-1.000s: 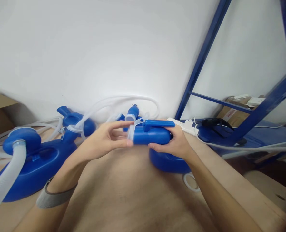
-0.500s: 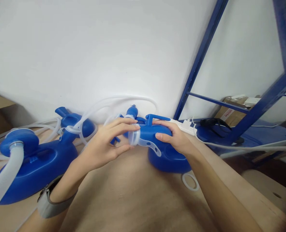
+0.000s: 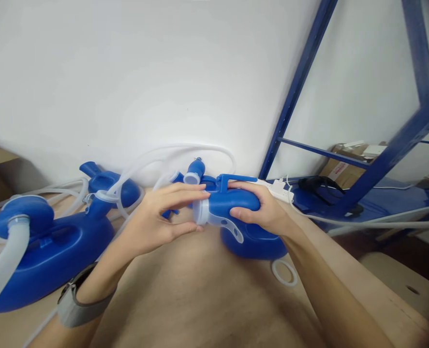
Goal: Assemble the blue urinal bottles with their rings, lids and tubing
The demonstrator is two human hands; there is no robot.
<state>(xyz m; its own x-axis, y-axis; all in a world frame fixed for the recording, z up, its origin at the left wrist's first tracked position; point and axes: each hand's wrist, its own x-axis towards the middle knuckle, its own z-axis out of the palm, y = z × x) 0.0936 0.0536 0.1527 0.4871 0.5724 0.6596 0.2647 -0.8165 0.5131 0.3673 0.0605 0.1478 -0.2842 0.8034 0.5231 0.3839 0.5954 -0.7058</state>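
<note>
Hose [image 3: 0, 270], white & ribbed, comes up from bottom left into the neck of a big jug [image 3: 62, 246] lying on its side on the desk [image 3: 207, 299]. A back jug [image 3: 109, 181] sits behind it by the wall, w/ thin clear tubes [image 3: 156, 154] looping over both.

Your left hand [image 3: 159, 217], grey wristband [image 3: 72, 302] on that arm, reaches in from the left. Its fingers [image 3: 185, 191] are narrow, index on top & thumb under, pinched on the clear cap [image 3: 199, 212] at the bottle's mouth. That grip looks suited to a small round part: tips only, palm kept off.

The bottle [image 3: 232, 200] is in the middle, held off the desk, lying level w/ its mouth pointing left at that hand. A see-through strap [image 3: 232, 227] hangs from the neck.

Your right hand [image 3: 268, 215] wraps the body from the far end, fingers [image 3: 241, 184] over the top near the handle & thumb on the near side. It's closed firmly on it, prob. to keep the body steady vs. the left hand's pinch.

Just below & behind sits a low jug [image 3: 258, 246]; can't tell if the bottle touches it. A loose ring [image 3: 285, 273] lies on the desk beside that jug. Farther right: a power strip [image 3: 277, 188] w/ its lead, then the blue rack [image 3: 290, 106] leaning up the wall.
</note>
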